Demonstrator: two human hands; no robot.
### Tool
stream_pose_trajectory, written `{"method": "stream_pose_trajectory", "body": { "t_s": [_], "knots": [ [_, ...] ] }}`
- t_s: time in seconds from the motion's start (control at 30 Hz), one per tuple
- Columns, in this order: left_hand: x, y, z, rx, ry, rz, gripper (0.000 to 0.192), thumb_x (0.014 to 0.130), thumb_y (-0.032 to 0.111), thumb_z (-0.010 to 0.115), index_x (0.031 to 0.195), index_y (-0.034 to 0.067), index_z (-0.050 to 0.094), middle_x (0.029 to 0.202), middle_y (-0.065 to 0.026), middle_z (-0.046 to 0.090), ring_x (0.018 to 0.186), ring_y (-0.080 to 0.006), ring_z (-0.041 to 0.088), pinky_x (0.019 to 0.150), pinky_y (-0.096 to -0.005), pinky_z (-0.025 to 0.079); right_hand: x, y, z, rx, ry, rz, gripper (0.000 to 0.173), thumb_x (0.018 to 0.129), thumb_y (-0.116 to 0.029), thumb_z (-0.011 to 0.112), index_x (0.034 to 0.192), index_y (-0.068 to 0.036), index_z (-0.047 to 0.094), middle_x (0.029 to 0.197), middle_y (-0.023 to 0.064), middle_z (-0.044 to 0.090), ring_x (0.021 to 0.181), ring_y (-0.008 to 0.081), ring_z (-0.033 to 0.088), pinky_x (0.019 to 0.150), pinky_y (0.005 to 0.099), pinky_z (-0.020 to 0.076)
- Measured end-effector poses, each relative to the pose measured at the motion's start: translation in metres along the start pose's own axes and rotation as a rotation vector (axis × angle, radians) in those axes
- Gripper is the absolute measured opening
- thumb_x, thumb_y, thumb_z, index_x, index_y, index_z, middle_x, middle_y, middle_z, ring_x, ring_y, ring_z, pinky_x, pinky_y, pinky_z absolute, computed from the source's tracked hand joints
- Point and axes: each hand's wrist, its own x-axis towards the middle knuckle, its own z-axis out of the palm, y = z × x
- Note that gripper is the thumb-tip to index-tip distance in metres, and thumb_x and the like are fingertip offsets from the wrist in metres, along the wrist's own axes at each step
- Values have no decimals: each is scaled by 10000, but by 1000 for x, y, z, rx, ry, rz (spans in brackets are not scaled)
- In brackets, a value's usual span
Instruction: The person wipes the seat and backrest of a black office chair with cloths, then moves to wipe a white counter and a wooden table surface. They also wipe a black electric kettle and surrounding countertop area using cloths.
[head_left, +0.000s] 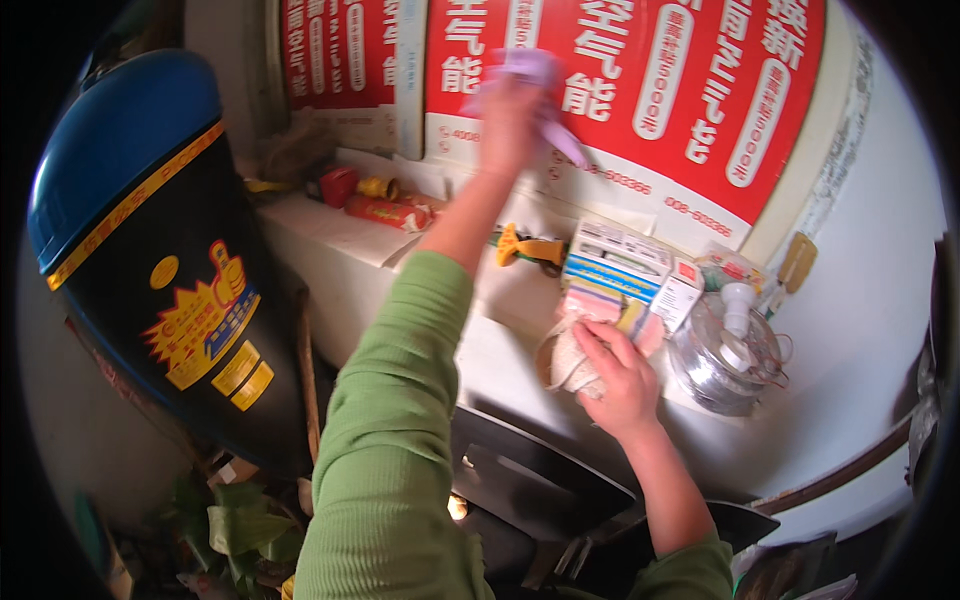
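My left hand (508, 124) is stretched out in front of the red posters (615, 82), blurred by motion. It grips a light purple cloth (529, 66), one end of which dangles to the right. Lower down, my right hand (621, 379) holds a beige textured bundle (568, 360) of cloth or cord at the edge of the white shelf (491, 349). Just behind that bundle lie striped pink and yellow packets (592, 300). A white and blue printed carton (622, 259) stands beyond them.
Right of the carton sit a silvery round tin (712, 367) and a white lamp holder (739, 307). A yellow-handled tool (525, 247), a red tube (386, 214) and a small red box (337, 186) line the shelf. A tall blue-and-black tank (157, 247) rises at left; black panels (532, 472) are below.
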Motion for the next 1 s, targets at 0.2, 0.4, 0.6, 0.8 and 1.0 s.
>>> {"method": "stream_pose_trajectory", "body": {
  "t_s": [0.2,0.4,0.6,0.8,1.0],
  "knots": [
    [-43,-29,-28,39,107,-114,304,713,16,744,1010,80,731,1011,-156,664,921,-405,640,807,-467,526,13,-13,-27,134,-159,1,773,685,-20,779,1423,-167,601,1330,48,573,1132,288,656,944,388,558],
    [-76,-37,-40,-7,-128,-90,332,796,-28,636,1106,18,743,1090,-165,684,1007,-392,649,876,-427,518,153,25,-139,119,171,52,645,778,3,715,1382,-165,563,1306,99,643,1200,284,651,968,430,547],
    [-73,-27,-49,-151,-92,-185,508,762,-112,655,1243,40,715,1277,-189,642,1196,-378,616,1015,-377,492,259,127,-204,-668,713,-94,449,886,-34,632,1311,-177,663,1371,77,576,1185,310,619,990,408,539],
    [-27,45,-20,-272,-71,169,437,842,-1,664,1274,62,675,1351,-174,587,1257,-361,564,1020,-399,496,181,134,-75,-633,-12,-369,342,922,-68,588,1219,-195,699,1341,64,599,1252,283,530,1023,435,521],
    [-8,49,4,-58,-239,316,446,953,74,553,1395,79,612,1450,-149,549,1306,-346,534,1094,-409,445,246,142,-141,-639,62,-584,536,872,-10,596,1336,-268,667,1402,47,573,1237,284,550,1060,424,496]
  ]
}}
